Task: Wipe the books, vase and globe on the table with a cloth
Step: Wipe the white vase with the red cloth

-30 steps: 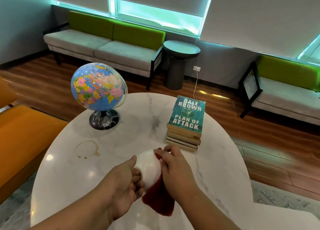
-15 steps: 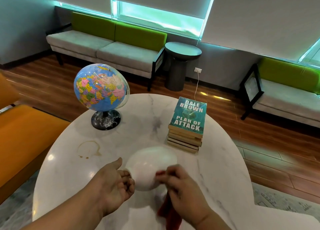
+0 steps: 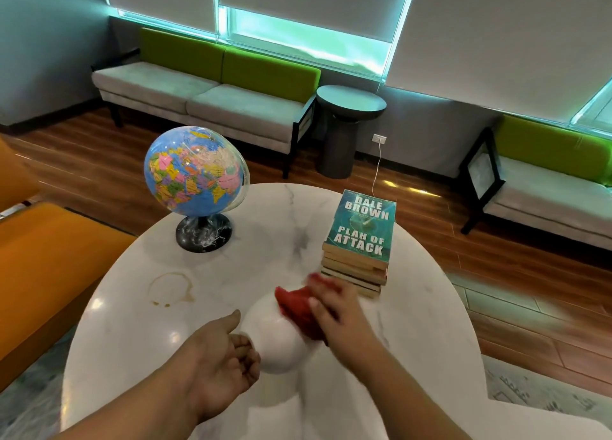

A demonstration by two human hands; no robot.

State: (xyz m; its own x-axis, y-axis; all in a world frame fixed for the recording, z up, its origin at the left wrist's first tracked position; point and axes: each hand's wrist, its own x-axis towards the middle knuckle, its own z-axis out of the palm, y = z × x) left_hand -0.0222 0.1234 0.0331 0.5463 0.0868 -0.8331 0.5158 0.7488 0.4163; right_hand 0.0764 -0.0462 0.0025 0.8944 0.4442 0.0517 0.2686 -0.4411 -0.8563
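Note:
A round white vase (image 3: 275, 337) is near the front of the white marble table (image 3: 414, 323). My left hand (image 3: 222, 357) grips its left side with curled fingers. My right hand (image 3: 337, 314) presses a red cloth (image 3: 298, 304) against the vase's upper right side; the hand and cloth are blurred. A colourful globe (image 3: 195, 171) on a black base stands at the table's back left. A stack of several books (image 3: 359, 244), a teal cover on top, lies at the back right, just beyond my right hand.
A brown ring stain (image 3: 170, 287) marks the table left of the vase. An orange seat (image 3: 43, 261) is at the left. Grey-green sofas (image 3: 205, 92) and a dark round side table (image 3: 347, 121) stand by the far wall.
My right hand has swept the red cloth from below the vase up over its upper right side. My left hand keeps holding the vase's left side.

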